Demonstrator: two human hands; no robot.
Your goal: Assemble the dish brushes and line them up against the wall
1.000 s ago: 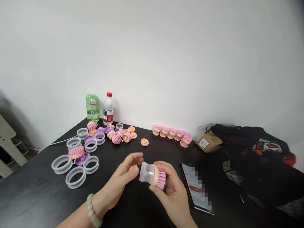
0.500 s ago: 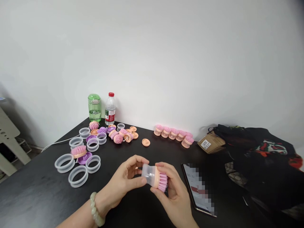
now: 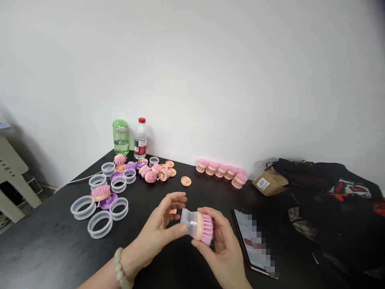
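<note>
My right hand grips a small round scrub brush by its peach base and pink bristles. The brush lies on its side, bristles to the right, with a translucent flared collar fitted on its left end. Close by on the left, my left hand has its thumb against the collar's edge while its index finger is raised and the other fingers curl. Between those fingers a bit of a peach disc shows; most of it is hidden. A peach disc lies alone on the table beyond my hands.
Translucent rings, purple discs and loose brush heads are spread at the left. A row of finished-looking brushes stands by the wall. A green bottle, water bottle, phone, paper bag and dark cloth surround them.
My left index finger has lifted off the collar, and a peach edge now shows between the left fingers. The brush stays in my right hand, turned slightly. The view has shifted a little.
</note>
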